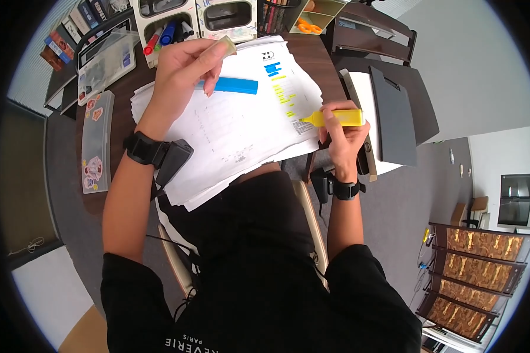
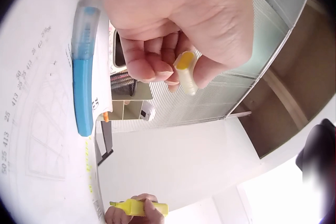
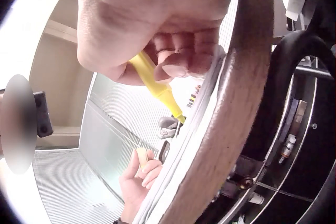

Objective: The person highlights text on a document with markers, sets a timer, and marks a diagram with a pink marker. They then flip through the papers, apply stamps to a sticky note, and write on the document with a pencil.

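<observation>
My left hand [image 1: 182,67] pinches a translucent yellowish cap [image 2: 187,76] between thumb and fingers, raised above the papers. In my right hand [image 1: 345,140] is an uncapped yellow highlighter [image 1: 343,118], its tip pointing left, close over the right edge of the top sheet. That sheet, on a stack of printed papers [image 1: 235,120], carries yellow and blue highlighted marks [image 1: 281,97] near its right side. A blue highlighter [image 1: 238,86] with its cap on lies across the sheet, just right of the left fingers. The right wrist view shows the yellow highlighter [image 3: 161,88] slanting out of the curled fingers.
Behind the papers stand a white organizer [image 1: 228,20] with markers [image 1: 168,33], a pencil holder [image 1: 275,16] and a box with orange scissors [image 1: 308,27]. Clear plastic cases [image 1: 97,141] lie along the left. A dark grey device [image 1: 393,117] stands at the right.
</observation>
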{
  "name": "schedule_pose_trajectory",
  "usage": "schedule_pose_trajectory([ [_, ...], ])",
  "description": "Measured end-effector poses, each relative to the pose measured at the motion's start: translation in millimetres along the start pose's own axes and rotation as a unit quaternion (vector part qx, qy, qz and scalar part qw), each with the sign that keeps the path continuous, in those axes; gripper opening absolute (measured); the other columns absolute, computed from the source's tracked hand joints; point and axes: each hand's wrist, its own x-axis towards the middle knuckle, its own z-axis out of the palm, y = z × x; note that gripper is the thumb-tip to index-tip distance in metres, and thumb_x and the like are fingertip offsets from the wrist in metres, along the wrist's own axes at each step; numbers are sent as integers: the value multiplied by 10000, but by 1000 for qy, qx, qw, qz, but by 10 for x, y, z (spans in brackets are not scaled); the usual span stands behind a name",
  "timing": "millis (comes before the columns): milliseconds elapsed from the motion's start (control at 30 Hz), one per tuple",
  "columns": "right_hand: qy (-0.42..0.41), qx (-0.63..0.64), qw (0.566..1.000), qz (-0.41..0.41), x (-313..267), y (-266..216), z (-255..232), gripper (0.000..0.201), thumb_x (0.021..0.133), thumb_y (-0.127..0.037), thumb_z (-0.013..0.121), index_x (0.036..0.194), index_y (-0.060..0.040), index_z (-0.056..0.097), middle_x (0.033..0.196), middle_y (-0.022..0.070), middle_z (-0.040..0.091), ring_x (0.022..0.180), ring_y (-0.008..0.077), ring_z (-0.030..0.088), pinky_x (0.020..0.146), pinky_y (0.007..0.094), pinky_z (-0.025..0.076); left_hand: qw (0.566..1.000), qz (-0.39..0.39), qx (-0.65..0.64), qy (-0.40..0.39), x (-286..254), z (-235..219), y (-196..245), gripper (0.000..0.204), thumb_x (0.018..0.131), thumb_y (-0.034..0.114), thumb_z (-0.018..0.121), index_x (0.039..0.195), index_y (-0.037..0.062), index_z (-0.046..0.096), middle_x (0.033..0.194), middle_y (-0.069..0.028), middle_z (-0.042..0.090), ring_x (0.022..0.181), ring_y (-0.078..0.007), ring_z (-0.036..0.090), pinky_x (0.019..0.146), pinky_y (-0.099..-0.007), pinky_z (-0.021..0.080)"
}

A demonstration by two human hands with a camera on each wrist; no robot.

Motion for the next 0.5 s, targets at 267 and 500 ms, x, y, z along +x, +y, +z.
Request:
schedule_pose_trajectory([
  [267, -30, -88, 995, 19, -43, 122, -32, 64, 899, -84, 680, 909, -24, 701, 747, -42, 647, 612, 3, 480, 538, 191, 362, 1000, 2, 15, 3, 1, 7, 15, 339, 997, 293, 652, 873, -20, 686, 649, -24, 575, 501, -73, 501, 467, -230, 376],
  [500, -28, -98, 995, 17, -55, 108, -17, 64, 901, -88, 679, 908, -28, 702, 736, -44, 641, 601, 4, 469, 530, 191, 355, 1000, 4, 21, -2, -4, 16, 19, 333, 996, 289, 653, 873, -19, 687, 651, -22, 577, 501, -70, 500, 467, -229, 375],
])
